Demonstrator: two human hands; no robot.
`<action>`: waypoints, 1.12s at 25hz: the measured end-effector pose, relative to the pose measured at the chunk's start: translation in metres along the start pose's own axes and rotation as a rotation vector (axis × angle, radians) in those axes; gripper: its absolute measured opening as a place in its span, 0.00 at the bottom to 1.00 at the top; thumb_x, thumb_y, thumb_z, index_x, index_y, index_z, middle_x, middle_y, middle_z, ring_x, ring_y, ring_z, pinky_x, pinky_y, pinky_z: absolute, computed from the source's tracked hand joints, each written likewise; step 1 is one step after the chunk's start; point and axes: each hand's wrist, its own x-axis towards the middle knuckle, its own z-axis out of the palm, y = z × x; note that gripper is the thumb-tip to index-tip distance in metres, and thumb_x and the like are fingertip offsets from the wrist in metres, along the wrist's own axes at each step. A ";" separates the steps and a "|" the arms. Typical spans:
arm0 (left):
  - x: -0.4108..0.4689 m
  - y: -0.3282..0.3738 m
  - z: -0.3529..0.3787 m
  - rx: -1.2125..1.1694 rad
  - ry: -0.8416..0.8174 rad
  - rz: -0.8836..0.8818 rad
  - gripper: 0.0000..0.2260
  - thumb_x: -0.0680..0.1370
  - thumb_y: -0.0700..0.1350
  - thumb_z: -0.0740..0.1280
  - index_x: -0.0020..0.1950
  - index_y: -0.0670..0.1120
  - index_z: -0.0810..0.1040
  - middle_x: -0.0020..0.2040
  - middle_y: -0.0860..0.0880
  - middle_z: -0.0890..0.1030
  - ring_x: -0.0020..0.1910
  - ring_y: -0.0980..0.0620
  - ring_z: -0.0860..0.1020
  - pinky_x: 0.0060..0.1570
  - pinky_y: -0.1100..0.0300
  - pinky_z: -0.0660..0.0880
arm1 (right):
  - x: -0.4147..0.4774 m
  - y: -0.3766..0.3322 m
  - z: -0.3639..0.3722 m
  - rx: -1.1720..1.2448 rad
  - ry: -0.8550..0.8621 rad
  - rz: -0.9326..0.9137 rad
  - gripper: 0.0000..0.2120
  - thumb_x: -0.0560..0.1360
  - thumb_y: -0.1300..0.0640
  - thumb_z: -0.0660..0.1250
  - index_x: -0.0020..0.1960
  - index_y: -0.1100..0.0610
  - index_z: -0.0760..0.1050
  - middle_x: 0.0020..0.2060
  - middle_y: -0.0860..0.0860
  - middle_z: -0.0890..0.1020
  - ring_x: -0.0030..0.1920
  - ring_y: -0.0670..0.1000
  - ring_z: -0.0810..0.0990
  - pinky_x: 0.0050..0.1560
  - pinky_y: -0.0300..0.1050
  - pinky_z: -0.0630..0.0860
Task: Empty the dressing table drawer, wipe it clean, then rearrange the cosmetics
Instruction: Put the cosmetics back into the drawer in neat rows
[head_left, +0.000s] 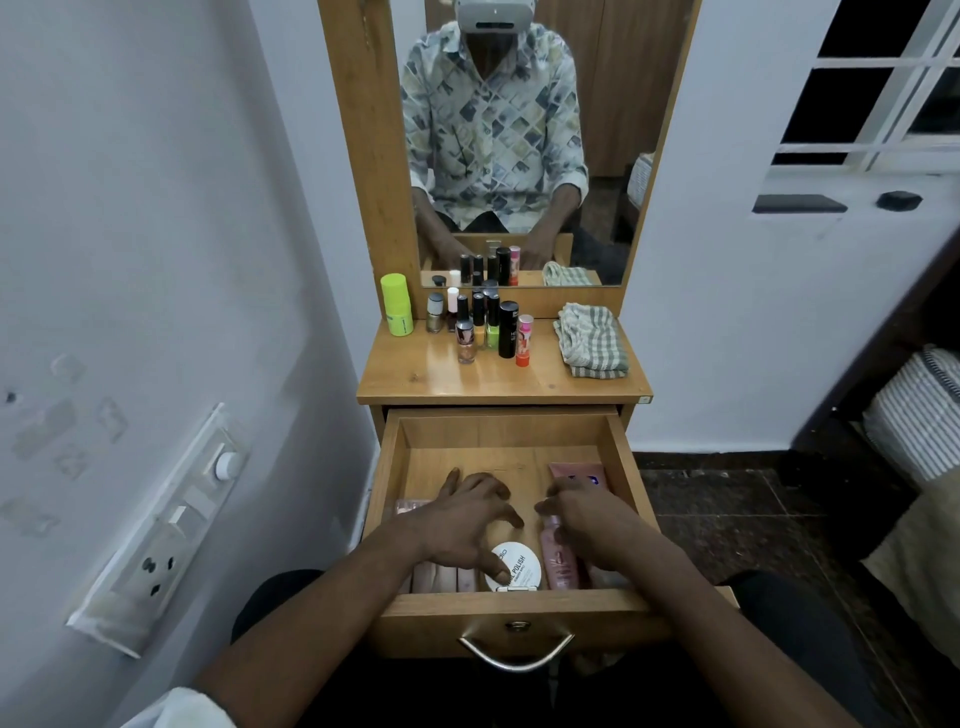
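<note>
White tin (519, 569) under spread left hand (467, 519)

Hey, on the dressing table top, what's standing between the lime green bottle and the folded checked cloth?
In the head view, a cluster of nail polish bottles, a black tube and a pink-capped stick stand between the green bottle and cloth.

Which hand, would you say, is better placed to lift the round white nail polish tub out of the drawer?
Probably the left hand: its thumb touches the nail polish tub, while the right hand lies over the pink bottle.
</note>
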 end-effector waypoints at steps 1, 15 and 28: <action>0.000 0.000 0.001 0.008 0.006 -0.001 0.34 0.70 0.63 0.72 0.73 0.55 0.67 0.76 0.49 0.60 0.78 0.49 0.49 0.74 0.38 0.37 | 0.000 0.001 0.001 -0.019 0.001 0.006 0.20 0.78 0.57 0.65 0.70 0.49 0.71 0.72 0.50 0.68 0.72 0.53 0.67 0.70 0.51 0.68; -0.005 -0.032 -0.010 -0.254 0.343 -0.180 0.14 0.73 0.52 0.74 0.57 0.54 0.79 0.60 0.53 0.74 0.61 0.52 0.73 0.63 0.53 0.72 | -0.010 -0.007 -0.019 0.339 0.462 -0.046 0.11 0.77 0.59 0.68 0.59 0.53 0.81 0.51 0.45 0.81 0.47 0.39 0.75 0.53 0.39 0.75; -0.003 -0.035 -0.013 -0.188 0.429 -0.214 0.10 0.79 0.44 0.66 0.60 0.47 0.79 0.58 0.49 0.76 0.57 0.51 0.74 0.57 0.57 0.73 | 0.109 -0.022 -0.135 0.485 0.797 0.180 0.21 0.76 0.51 0.69 0.66 0.60 0.75 0.55 0.56 0.83 0.53 0.54 0.81 0.54 0.51 0.78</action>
